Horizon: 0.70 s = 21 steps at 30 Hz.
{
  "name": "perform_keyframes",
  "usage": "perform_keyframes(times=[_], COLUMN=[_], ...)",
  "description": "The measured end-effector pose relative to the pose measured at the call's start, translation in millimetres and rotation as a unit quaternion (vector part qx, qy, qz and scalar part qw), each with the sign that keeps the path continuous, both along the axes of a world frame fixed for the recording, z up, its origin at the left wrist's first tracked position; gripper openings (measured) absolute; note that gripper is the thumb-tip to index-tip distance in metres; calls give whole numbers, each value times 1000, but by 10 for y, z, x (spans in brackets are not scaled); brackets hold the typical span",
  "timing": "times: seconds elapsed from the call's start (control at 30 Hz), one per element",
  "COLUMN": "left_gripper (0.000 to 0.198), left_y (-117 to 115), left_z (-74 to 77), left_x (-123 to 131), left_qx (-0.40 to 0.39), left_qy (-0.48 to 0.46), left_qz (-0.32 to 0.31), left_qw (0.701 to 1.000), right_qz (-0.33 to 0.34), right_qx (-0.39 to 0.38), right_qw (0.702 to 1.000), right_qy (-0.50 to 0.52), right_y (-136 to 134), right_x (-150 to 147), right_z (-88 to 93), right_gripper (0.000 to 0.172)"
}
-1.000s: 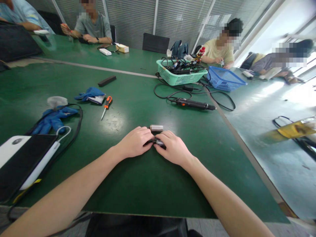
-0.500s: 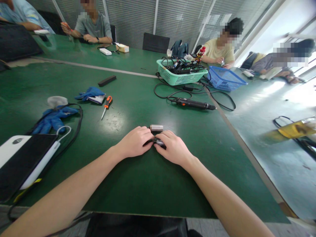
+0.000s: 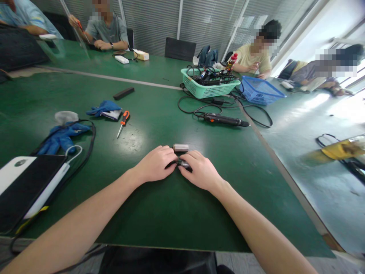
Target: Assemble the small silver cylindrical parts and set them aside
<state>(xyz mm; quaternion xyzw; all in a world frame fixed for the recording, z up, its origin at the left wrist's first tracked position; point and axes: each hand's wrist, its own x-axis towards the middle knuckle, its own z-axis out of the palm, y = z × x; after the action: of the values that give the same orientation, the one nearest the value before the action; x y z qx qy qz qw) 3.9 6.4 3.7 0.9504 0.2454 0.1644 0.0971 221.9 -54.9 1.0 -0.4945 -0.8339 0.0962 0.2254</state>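
Both my hands meet over the green table, fingers curled around a small dark part with a shiny metal section. My left hand grips its black left end, and my right hand closes on the metal section at the right. Most of the part is hidden by my fingers, so its exact kind cannot be made out. Just beyond my fingertips lies a silver metal cylinder on its side.
Left are an orange-handled screwdriver, blue gloves and a white-and-black device with cables. A corded electric screwdriver, a green basket of tools and a blue basket lie beyond. Several people sit around the table.
My hands and the part in them stay practically still. Across the table, a person at the back left has shifted the hand holding an orange-handled tool.
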Motion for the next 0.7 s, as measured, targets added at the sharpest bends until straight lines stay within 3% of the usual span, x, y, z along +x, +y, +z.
perform_keyframes(times=[0.7], left_gripper=[14], left_y=[7], left_z=[-7], left_x=[3], left_qx=[5], left_qy=[1], left_qz=[4], left_qw=[1000], right_qz=[-5], right_qx=[-1], right_qw=[1000], right_qy=[0], right_y=[-5], right_x=[3], right_z=[6], right_gripper=[15])
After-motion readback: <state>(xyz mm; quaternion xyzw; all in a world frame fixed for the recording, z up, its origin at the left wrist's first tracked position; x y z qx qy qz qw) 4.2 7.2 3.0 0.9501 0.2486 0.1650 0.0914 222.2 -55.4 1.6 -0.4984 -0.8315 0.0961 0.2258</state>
